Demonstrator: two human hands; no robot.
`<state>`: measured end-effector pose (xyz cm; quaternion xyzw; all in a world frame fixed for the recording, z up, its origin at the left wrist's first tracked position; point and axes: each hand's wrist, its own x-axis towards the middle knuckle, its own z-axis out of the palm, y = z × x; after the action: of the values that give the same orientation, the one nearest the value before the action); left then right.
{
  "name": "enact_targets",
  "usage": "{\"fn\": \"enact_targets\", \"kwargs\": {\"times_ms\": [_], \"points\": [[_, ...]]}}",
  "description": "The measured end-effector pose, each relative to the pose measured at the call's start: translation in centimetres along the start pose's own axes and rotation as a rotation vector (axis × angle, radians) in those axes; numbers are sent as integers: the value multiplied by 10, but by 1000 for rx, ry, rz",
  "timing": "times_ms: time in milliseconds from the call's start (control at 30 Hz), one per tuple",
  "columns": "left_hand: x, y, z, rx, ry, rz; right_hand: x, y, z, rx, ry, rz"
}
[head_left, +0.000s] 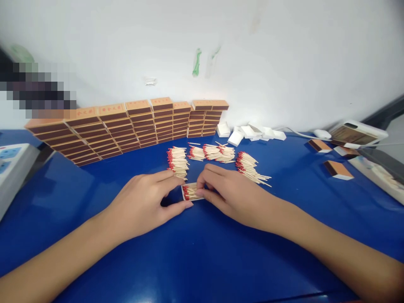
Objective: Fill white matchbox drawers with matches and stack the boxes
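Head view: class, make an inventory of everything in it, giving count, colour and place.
Match tray: one, white, between the hands
Loose matches: many, pale with red heads, heaped beyond the hands
Stacked matchboxes: dozens, orange and brown, left, against wall
White trays: several, white, by wall
Separate matchboxes: about three, orange and brown, right
Cable: one, white, right rear
Device: one, white-edged, right
Socket block: one, white and blue, left edge
Green marks: a few, green, on wall
Wall: one, white, behind
Table: one, blue, beneath
Left hand: one, bare, at tray's left end
Right hand: one, bare, at tray's right end
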<state>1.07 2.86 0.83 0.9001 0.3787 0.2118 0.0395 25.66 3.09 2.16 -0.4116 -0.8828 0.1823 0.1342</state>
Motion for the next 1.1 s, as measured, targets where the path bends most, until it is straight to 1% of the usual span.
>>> {"fn": "enact_targets", "kwargs": {"times_ms": [100,233,333,567,700,800,867,967,1067,1100], "points": [[-1,0,0,6,-9,-14,-1,6,-5,20,42,6],[-1,0,0,24,-15,-14,-1,9,-4,31,-24,-9],[-1,0,1,36,-14,-5,-2,8,-1,26,-28,-9],[0,1,-2,6,-19,-18,1,6,-3,94,36,-9],[0,2,-2,-1,-32,2,1,6,2,129,60,-6],[1,1,-1,3,-26,14,-1,3,4,201,53,-21],[1,2,-1,3,-25,14,-1,3,0,222,50,-34],[0,2,-3,0,-24,3,-1,13,-16,124,110,-44],[-2,2,-4,-4,-14,1,-2,41,-37,-26,221,13],[-2,2,-4,-4,-16,2,-3,53,-43,-61,234,43]]}}
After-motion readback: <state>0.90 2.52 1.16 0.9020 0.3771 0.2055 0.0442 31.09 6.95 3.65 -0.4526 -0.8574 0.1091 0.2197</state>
